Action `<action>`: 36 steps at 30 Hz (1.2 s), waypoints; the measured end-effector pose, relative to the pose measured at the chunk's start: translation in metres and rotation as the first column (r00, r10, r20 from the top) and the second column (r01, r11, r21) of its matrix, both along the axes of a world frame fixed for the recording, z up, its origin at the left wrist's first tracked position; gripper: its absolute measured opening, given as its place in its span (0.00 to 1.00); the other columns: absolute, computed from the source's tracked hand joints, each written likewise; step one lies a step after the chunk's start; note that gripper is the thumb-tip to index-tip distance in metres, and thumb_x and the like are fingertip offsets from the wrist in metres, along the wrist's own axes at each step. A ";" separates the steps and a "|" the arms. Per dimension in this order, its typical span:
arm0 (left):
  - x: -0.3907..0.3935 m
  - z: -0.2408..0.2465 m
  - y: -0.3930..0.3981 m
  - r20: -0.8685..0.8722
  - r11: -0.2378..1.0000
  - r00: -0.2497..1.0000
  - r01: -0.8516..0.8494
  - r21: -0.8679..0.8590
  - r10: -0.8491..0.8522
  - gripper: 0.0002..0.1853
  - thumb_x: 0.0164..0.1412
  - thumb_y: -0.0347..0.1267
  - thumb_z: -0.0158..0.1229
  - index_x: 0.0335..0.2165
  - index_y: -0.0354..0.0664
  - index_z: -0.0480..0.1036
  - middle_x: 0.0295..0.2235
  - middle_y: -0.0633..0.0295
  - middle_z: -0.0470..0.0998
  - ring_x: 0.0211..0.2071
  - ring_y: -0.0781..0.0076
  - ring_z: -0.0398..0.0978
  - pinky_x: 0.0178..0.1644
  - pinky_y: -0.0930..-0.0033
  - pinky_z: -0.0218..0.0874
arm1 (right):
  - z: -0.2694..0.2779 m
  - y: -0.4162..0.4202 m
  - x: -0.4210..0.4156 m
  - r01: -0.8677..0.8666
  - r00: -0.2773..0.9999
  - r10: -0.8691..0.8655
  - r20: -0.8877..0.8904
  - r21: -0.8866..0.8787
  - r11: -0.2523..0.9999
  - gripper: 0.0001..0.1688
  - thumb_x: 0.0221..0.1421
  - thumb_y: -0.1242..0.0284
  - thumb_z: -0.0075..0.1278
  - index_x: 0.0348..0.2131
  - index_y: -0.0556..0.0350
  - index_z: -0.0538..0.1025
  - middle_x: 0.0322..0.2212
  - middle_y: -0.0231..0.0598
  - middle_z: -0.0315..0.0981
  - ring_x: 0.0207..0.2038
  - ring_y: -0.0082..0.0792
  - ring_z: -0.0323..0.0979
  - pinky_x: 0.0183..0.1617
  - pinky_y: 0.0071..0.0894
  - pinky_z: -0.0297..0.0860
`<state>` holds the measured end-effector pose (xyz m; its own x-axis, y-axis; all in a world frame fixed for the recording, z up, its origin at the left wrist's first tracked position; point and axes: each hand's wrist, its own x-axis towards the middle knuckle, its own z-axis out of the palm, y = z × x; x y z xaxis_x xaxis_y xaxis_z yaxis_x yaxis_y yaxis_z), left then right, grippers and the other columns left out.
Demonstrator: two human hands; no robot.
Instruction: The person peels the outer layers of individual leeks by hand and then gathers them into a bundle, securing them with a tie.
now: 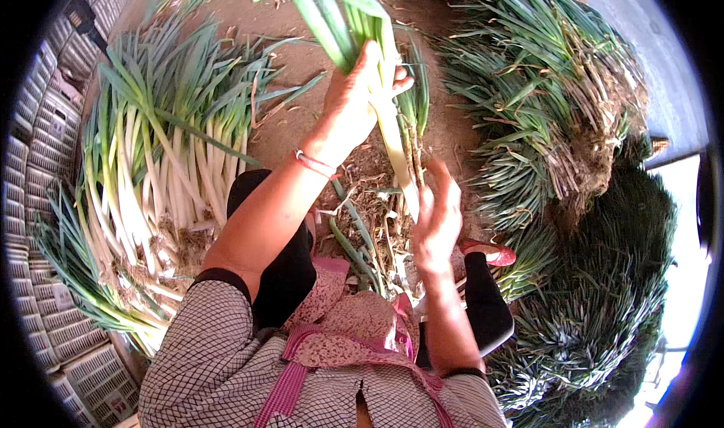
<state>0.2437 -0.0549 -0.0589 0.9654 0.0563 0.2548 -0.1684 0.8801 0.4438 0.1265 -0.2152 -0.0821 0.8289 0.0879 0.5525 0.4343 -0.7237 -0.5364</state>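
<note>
My left hand [353, 103] grips a large green onion [390, 136], likely a leek or Welsh onion, around the point where green leaves meet white stalk. Its leaves rise past the top of the picture, and the pale shank slants down toward my lap. At the shank's lower end is my right hand [438, 218], fingers bent; whether they pinch the stalk or only lie against it cannot be told. Behind the shank, a few thinner onions with brownish stems [417, 151] show. Between my legs lies a litter of peeled skins and leaf scraps [367, 224].
On the left, a row of white-stalked onions [169, 168] lies on the earth floor [271, 18], roots toward me. Stacked slatted plastic crates [102, 383] line the left side. Unpeeled onion bundles with soil-covered roots [588, 139] and a dark netted heap [611, 292] fill the right.
</note>
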 end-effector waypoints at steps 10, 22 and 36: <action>-0.009 -0.003 -0.001 0.093 0.897 0.896 0.439 -0.041 -0.434 0.24 0.51 0.49 0.53 0.36 0.40 0.64 0.22 0.71 0.60 0.24 0.80 0.58 0.22 0.83 0.53 | -0.004 0.035 0.063 0.070 0.363 0.800 -0.478 0.870 0.487 0.35 0.54 0.42 0.32 0.25 0.58 0.69 0.12 0.25 0.58 0.14 0.18 0.53 0.18 0.18 0.52; 0.000 0.016 0.038 0.556 0.514 0.567 0.815 -0.268 -0.608 0.20 0.59 0.32 0.46 0.47 0.30 0.56 0.19 0.68 0.61 0.15 0.84 0.57 0.11 0.84 0.53 | -0.072 0.026 -0.002 -0.042 0.536 0.317 -0.782 0.351 0.936 0.26 0.53 0.53 0.43 0.29 0.61 0.73 0.20 0.36 0.70 0.24 0.28 0.67 0.32 0.30 0.64; -0.005 0.019 0.095 0.411 0.851 0.849 0.457 -0.259 -0.331 0.13 0.60 0.28 0.39 0.43 0.34 0.59 0.18 0.70 0.59 0.14 0.85 0.54 0.12 0.82 0.46 | -0.235 -0.097 -0.133 -0.354 0.360 -0.314 -0.879 -0.440 0.825 0.25 0.49 0.51 0.40 0.32 0.51 0.74 0.29 0.49 0.72 0.33 0.50 0.70 0.38 0.47 0.65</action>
<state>0.2386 0.0400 -0.0399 0.7784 -0.1680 0.6049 0.1421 0.9857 0.0909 -0.0068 -0.3120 -0.3171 0.7440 0.0715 -0.6643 -0.0505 -0.9854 -0.1626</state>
